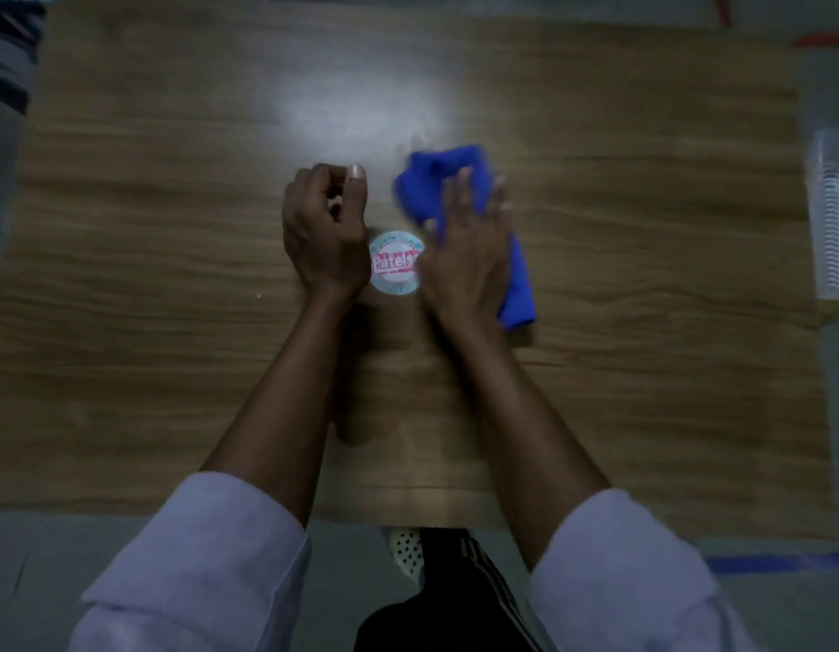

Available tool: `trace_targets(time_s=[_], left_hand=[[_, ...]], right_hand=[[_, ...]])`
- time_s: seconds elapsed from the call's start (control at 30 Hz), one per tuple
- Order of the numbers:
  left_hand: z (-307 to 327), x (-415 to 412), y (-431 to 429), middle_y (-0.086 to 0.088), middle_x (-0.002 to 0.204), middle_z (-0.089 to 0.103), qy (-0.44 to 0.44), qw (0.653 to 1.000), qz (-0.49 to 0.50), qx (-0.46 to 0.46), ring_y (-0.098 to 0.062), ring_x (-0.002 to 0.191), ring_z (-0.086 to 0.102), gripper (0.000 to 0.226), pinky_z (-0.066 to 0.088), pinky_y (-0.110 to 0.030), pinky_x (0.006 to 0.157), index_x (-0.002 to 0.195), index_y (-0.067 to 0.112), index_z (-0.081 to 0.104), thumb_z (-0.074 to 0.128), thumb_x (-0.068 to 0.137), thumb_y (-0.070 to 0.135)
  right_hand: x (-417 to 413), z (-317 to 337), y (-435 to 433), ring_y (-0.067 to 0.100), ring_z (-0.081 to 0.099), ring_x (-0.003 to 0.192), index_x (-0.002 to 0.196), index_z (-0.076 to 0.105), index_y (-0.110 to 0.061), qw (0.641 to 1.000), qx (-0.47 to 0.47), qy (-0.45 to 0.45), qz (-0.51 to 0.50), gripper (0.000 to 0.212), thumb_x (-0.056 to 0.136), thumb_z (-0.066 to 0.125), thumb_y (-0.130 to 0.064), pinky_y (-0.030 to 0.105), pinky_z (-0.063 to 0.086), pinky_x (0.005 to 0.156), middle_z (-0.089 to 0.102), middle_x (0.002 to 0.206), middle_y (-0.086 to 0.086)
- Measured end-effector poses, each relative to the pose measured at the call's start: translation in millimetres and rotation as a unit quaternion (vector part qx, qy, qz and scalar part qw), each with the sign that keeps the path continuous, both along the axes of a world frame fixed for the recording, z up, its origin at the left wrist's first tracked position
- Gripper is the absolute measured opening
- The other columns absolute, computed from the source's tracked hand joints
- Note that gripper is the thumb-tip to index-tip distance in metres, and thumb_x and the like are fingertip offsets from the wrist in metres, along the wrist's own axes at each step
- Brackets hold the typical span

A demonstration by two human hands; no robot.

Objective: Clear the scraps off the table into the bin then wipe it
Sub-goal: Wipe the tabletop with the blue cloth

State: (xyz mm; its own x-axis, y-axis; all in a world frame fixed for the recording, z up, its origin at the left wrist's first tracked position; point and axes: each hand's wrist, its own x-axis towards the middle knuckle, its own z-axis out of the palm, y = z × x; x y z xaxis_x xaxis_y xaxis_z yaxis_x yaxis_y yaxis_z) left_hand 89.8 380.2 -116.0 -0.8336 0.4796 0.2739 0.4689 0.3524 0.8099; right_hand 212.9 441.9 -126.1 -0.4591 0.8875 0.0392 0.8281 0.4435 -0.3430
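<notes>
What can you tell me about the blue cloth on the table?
The blue cloth is a plain, soft fabric rag, bunched and slightly blurred. It lies on the wooden table, just right of the round printed label. The right hand presses flat on its middle; crumpled ends show beyond the hand and beside the wrist.

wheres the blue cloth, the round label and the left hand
blue cloth [431, 171]: head view, its bunched upper end.
round label [393, 263]: head view, its red lettering.
left hand [323, 228]: head view, back of the hand.
</notes>
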Motion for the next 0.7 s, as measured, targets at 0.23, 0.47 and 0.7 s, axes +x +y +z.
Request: trace_targets(time_s=[0.23,0.47,0.7], left_hand=[[-7.6,-15.7,53.6,-0.008,0.133,0.067,-0.034,0.994,-0.098,-0.029,-0.029,0.133,0.055,0.046,0.037,-0.047,0.113,0.129,0.011,0.069,0.042,0.102,0.037],[-23.8,-27.9,50.6,-0.006,0.156,0.047,-0.053,0.991,-0.108,-0.055,-0.021,0.151,0.033,0.056,0.014,-0.027,0.123,0.152,0.012,0.045,0.04,0.103,0.038],[-22.4,-24.3,49.4,-0.011,0.156,0.046,-0.052,0.989,-0.131,-0.041,-0.027,0.147,0.041,0.061,0.024,-0.045,0.124,0.153,0.004,0.042,0.045,0.1,0.036]], right_hand=[[25.1,-4.4,78.2,0.031,0.016,0.154,0.154,0.04,-0.021,0.997,-0.008,0.003,0.077,0.055,0.1,0.046,-0.031,0.046,0.011,0.125,0.033,0.162,-0.003],[-24.3,3.0,91.2,0.034,0.009,0.155,0.158,0.029,-0.018,0.998,0.01,-0.032,-0.046,0.058,0.103,0.035,-0.035,0.043,0.001,0.126,0.021,0.167,-0.003],[-17.1,-4.2,37.5,0.032,0.021,0.153,0.149,0.048,-0.018,0.976,0.006,0.032,0.217,0.059,0.091,0.048,-0.028,0.051,0.015,0.124,0.038,0.16,-0.003]])
